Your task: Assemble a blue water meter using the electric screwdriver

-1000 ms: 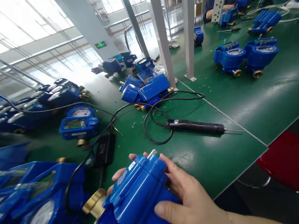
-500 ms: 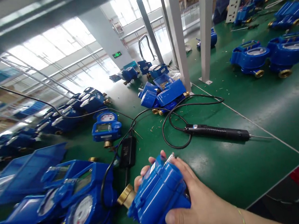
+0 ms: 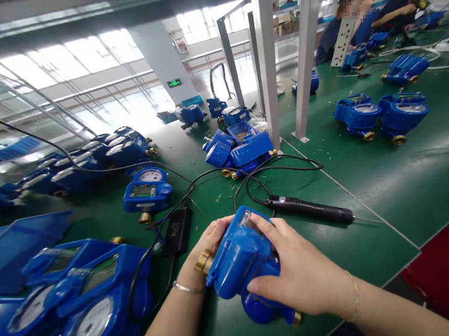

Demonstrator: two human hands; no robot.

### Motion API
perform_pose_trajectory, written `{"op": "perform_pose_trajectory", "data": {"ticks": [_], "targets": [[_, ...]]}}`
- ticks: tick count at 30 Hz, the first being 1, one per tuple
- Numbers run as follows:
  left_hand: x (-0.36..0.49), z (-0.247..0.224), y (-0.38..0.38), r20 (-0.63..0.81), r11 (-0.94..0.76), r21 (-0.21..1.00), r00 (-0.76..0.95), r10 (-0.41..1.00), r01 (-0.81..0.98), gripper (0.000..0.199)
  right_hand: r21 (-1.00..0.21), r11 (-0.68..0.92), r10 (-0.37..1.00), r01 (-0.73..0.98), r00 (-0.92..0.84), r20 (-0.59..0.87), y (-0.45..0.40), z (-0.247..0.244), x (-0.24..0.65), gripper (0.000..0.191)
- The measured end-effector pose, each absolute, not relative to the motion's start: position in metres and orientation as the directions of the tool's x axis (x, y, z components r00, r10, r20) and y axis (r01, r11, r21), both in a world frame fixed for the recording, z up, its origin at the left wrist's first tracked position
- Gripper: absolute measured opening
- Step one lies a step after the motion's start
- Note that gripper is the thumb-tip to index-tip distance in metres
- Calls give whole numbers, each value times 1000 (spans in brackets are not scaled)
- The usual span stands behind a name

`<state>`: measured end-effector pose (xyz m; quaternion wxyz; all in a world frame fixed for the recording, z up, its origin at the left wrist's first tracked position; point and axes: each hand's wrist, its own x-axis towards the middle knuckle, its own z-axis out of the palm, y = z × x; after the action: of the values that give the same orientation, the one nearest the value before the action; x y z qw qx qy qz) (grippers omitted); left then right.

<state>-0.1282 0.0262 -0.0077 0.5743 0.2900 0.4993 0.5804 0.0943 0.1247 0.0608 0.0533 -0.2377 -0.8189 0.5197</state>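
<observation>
Between my two hands is a blue water meter [image 3: 234, 269] with brass threaded ends, tilted over the green table [image 3: 365, 179]. My right hand [image 3: 291, 265] is wrapped round its right side, thumb across the blue casing and fingers near a small clear part at the top. My left hand [image 3: 209, 237] grips the far left side, just above a brass end; most of its fingers are hidden behind the casing. Beyond the meter lies a black electric screwdriver [image 3: 310, 208], its thin bit pointing right and its cable looped behind.
Several water meters [image 3: 89, 318] crowd the left side by a black adapter box [image 3: 178, 230]. A blue bin of small brass screws [image 3: 242, 135] stands near a grey post [image 3: 267, 69]. Two meters [image 3: 358, 111] sit at right. Co-workers [image 3: 386, 16] are at the far right; a red seat [image 3: 444, 271] is below the edge.
The water meter has been turned and lifted slightly in my hands. My left hand and forearm have come into fuller view on its left side. The camera view has shifted somewhat.
</observation>
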Motion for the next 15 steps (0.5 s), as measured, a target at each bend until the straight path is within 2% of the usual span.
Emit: {"op": "perform_pose_trajectory", "data": {"ticks": [2,5,8,10,13,15], "targets": [[-139,-2,10,-204,152,904,-90,975,-399,60,-848,407,441,339,-886,-143,110,57,89,95],[-146,9,-24,-150,128,918,-30,988,-375,95,-818,473,398,328,-907,-134,87,50,80,95],[-134,20,-56,-150,131,943,-39,988,-306,126,-769,535,373,350,-914,-157,73,49,77,94],[-120,23,-70,-133,115,958,-51,990,-261,131,-742,555,339,377,-917,-212,72,53,76,95],[-102,18,-80,-49,32,973,-69,996,-228,124,-723,572,232,388,-922,-310,75,64,73,108],[-97,12,-83,3,-24,975,-95,996,-219,121,-720,602,187,346,-937,-294,78,72,67,114]]}}
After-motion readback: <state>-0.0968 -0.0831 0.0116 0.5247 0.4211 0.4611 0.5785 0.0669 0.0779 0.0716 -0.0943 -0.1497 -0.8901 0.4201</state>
